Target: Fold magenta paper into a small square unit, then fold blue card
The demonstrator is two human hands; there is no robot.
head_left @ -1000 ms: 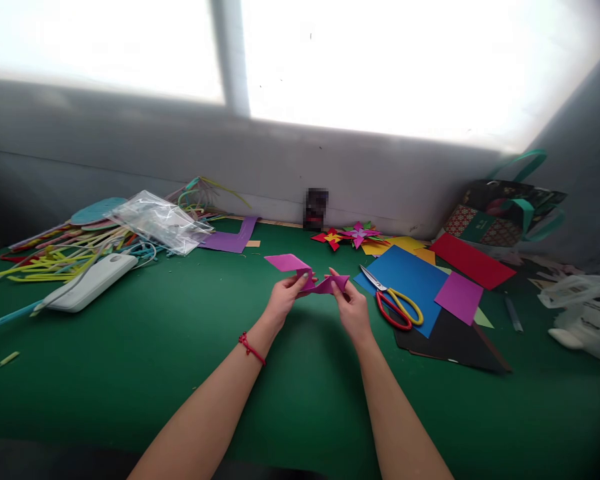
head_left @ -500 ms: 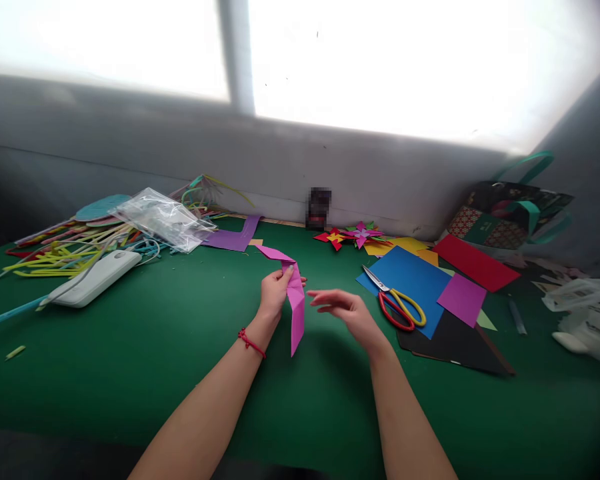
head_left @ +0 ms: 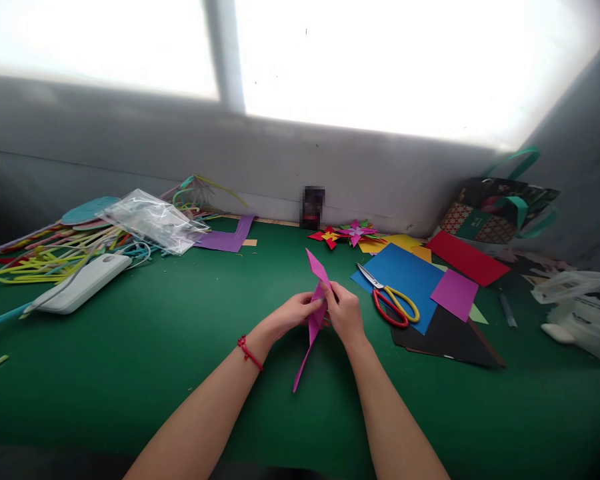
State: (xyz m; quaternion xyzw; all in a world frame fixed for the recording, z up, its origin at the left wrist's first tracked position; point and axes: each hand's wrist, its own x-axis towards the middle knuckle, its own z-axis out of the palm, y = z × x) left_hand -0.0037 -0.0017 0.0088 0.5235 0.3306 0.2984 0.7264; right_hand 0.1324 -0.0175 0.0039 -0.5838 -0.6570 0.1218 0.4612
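We count two hands, the left hand (head_left: 300,312) and the right hand (head_left: 347,312), both pinching one pink paper strip (head_left: 316,323), angular and sharply creased, between them over the middle of the smooth green surface (head_left: 130,373). To the right, one pair of metal-bladed scissors (head_left: 379,287) with two looped handles rests on one flat blue sheet (head_left: 400,267), near one purple square (head_left: 455,295).

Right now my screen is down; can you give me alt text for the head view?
The person's left hand and right hand hold a folded pink paper over a green table. Scissors lie across blue paper to the right; a clear plastic bag and white oblong device lie left, paper flowers farther back.
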